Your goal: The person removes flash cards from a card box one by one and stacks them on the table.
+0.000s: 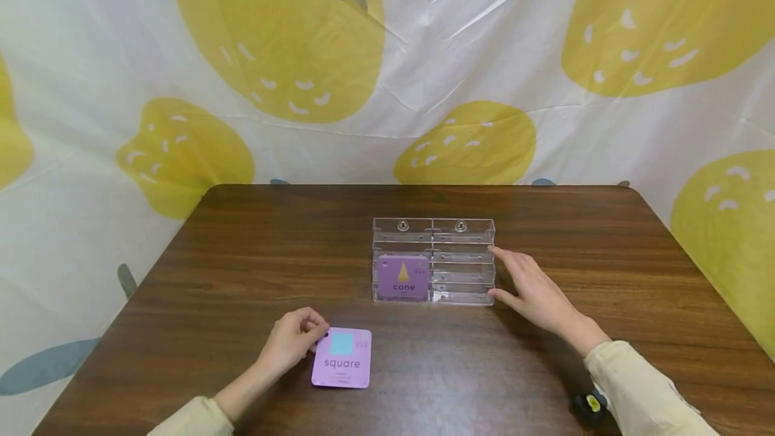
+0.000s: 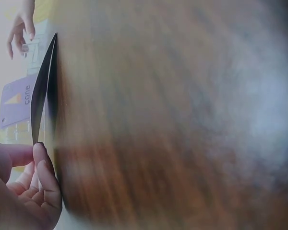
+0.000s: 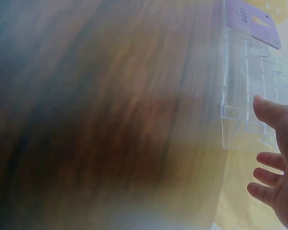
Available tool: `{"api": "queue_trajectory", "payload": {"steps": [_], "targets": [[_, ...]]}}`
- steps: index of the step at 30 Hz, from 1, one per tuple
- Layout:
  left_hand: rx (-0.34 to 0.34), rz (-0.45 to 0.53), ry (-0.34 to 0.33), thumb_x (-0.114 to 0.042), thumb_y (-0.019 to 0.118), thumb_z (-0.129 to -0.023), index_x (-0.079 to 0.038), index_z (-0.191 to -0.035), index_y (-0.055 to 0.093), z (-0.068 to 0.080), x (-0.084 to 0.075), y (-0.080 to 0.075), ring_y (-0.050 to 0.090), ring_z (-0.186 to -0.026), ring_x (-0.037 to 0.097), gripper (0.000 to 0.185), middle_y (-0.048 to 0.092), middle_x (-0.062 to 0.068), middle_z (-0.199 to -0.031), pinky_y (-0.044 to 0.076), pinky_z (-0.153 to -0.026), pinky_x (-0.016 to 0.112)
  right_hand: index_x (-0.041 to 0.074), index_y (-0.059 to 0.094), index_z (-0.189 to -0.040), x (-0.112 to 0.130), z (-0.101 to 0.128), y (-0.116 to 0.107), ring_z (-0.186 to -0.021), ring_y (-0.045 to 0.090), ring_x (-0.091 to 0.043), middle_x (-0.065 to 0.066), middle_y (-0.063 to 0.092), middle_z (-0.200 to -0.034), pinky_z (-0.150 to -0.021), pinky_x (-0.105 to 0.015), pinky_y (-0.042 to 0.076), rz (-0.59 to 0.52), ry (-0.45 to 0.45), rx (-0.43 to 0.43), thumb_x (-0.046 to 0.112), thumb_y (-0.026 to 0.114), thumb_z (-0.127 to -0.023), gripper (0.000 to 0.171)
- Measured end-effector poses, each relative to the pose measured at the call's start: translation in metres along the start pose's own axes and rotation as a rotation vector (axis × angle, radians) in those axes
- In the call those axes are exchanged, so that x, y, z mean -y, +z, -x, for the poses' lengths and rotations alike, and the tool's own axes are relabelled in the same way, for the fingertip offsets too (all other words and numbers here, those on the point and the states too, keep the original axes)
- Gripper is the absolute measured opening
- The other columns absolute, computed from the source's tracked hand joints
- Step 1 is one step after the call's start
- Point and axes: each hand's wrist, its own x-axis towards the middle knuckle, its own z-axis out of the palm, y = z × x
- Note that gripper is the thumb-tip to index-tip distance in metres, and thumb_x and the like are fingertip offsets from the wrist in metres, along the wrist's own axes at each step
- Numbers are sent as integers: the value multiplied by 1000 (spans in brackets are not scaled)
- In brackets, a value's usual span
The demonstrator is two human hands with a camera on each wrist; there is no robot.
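Behind the brown wooden table (image 1: 242,274) I see a white cloth with yellow fruit prints (image 1: 272,32). My left hand (image 1: 293,340) pinches with curled fingers the left edge of the purple "square" card (image 1: 342,358), which lies on the table near me with that edge a little lifted. My right hand (image 1: 533,291) rests with straight, spread fingers against the right side of the clear plastic holder (image 1: 463,261), where the "cone" card (image 1: 403,278) stands in the left front slot.

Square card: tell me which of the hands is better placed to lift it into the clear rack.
Left. The left hand already pinches the square card at its edge on the table. The right hand rests open against the clear rack's right side, steadying it beside the cone card.
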Motion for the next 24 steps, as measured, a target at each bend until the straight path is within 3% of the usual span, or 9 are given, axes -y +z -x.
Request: {"api": "queue_trajectory", "payload": {"steps": [24], "targets": [[-36, -79, 5, -4, 62, -81, -4, -76, 62, -4, -3, 0, 55, -47, 10, 5, 59, -1, -62, 43, -44, 22, 3, 32, -136, 1, -1, -1, -116, 41, -36, -19, 44, -129, -95, -49, 34, -3, 22, 23, 18, 71, -79, 71]]}}
